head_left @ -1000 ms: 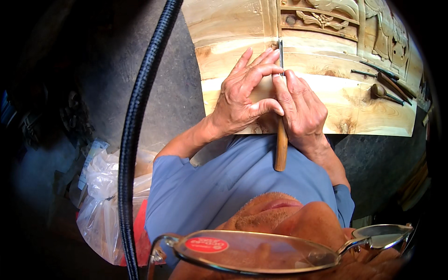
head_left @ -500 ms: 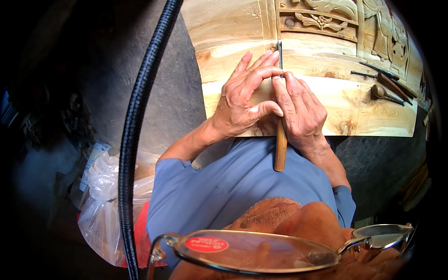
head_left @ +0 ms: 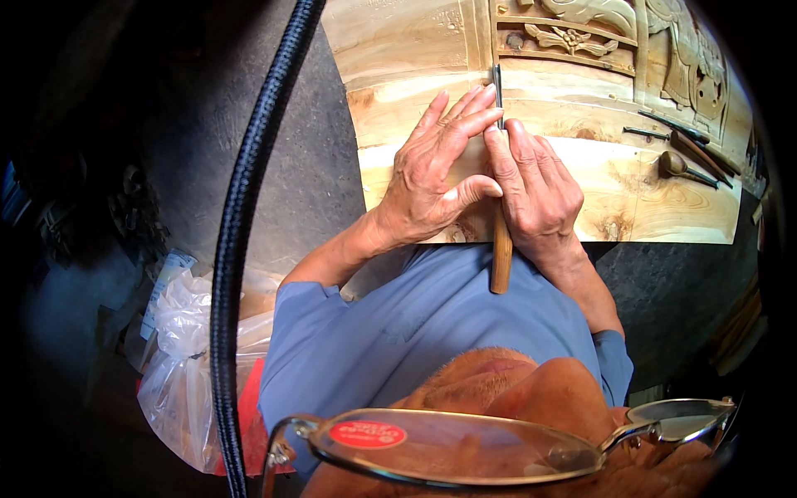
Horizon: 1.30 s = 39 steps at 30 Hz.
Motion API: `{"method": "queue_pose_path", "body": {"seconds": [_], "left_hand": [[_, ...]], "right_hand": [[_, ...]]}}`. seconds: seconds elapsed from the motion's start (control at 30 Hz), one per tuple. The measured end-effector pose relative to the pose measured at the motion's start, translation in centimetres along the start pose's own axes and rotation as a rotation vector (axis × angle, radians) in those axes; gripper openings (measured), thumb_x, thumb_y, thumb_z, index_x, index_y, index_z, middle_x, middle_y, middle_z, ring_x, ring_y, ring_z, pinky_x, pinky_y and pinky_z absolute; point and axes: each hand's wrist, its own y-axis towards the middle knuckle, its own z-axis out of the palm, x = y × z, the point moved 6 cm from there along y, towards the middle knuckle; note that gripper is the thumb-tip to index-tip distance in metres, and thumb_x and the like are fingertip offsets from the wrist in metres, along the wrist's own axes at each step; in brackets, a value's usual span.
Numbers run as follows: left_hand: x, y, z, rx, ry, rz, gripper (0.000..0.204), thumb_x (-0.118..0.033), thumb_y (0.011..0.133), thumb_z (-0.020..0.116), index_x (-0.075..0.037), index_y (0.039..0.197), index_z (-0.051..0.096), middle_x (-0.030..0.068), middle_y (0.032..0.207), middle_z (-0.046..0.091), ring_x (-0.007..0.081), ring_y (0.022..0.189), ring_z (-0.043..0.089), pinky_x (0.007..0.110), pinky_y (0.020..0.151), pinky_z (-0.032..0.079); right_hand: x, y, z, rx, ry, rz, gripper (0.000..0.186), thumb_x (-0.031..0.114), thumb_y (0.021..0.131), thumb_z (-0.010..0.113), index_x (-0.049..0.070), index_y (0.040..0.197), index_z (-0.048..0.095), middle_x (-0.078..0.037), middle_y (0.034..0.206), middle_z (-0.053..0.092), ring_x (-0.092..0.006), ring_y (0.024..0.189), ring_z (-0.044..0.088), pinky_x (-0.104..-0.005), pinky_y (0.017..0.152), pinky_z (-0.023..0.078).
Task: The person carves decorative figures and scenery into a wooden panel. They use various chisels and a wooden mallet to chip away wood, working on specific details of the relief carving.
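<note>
A wood-carving chisel (head_left: pixel 501 261) with a brown wooden handle and a narrow dark steel blade points away from me. My right hand (head_left: pixel 538 184) is wrapped round its handle, with the fingers laid forward toward the blade. My left hand (head_left: pixel 427 170) lies with its fingers stretched and spread, the fingertips touching the left side of the blade. The blade's tip rests at a groove line on a pale wooden panel (head_left: pixel 614 158), just below a frame with a carved flower relief (head_left: pixel 573 39).
Several carving tools (head_left: pixel 693 149) lie on the panel at the right, one with a round knob handle (head_left: pixel 671 164). More relief carving (head_left: pixel 693 66) fills the far right. A black braided cable (head_left: pixel 237 224) hangs at the left. A clear plastic bag (head_left: pixel 183 365) stands below left.
The chisel has slid a little forward, away from me, and my right hand has moved with it. My left hand stays nearly in place, its fingertips shifted slightly forward.
</note>
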Motion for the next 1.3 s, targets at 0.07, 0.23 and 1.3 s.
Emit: {"method": "queue_pose_path", "body": {"seconds": [0.07, 0.23, 1.3], "left_hand": [[0.0, 0.0, -0.3, 0.004, 0.045, 0.042, 0.091, -0.067, 0.089, 0.079, -0.002, 0.149, 0.061, 0.0238, 0.16, 0.059, 0.0394, 0.157, 0.049, 0.06, 0.133, 0.024], [-1.3, 0.5, -0.9, 0.006, 0.175, 0.135, 0.101, -0.072, 0.074, 0.089, -0.001, 0.141, 0.067, 0.026, 0.15, 0.066, 0.0422, 0.147, 0.059, 0.061, 0.128, 0.037], [0.3, 1.5, -1.8, -0.007, 0.045, 0.165, 0.09, -0.058, 0.07, 0.095, -0.001, 0.136, 0.074, 0.0216, 0.142, 0.074, 0.0348, 0.143, 0.065, 0.059, 0.13, 0.036]], "right_hand": [[0.2, 0.1, -0.4, 0.02, 0.036, 0.014, 0.051, 0.02, 0.089, 0.075, -0.005, 0.133, 0.073, -0.029, 0.122, 0.074, -0.0381, 0.107, 0.078, -0.0486, 0.097, 0.064], [0.1, -0.1, -0.5, -0.019, 0.065, 0.022, 0.049, 0.012, 0.087, 0.076, -0.007, 0.131, 0.073, -0.03, 0.121, 0.073, -0.0396, 0.106, 0.077, -0.0485, 0.095, 0.065], [0.6, 1.3, -1.0, -0.057, 0.117, 0.078, 0.055, 0.008, 0.076, 0.078, -0.008, 0.128, 0.073, -0.03, 0.118, 0.073, -0.0402, 0.097, 0.077, -0.0444, 0.085, 0.066]]}}
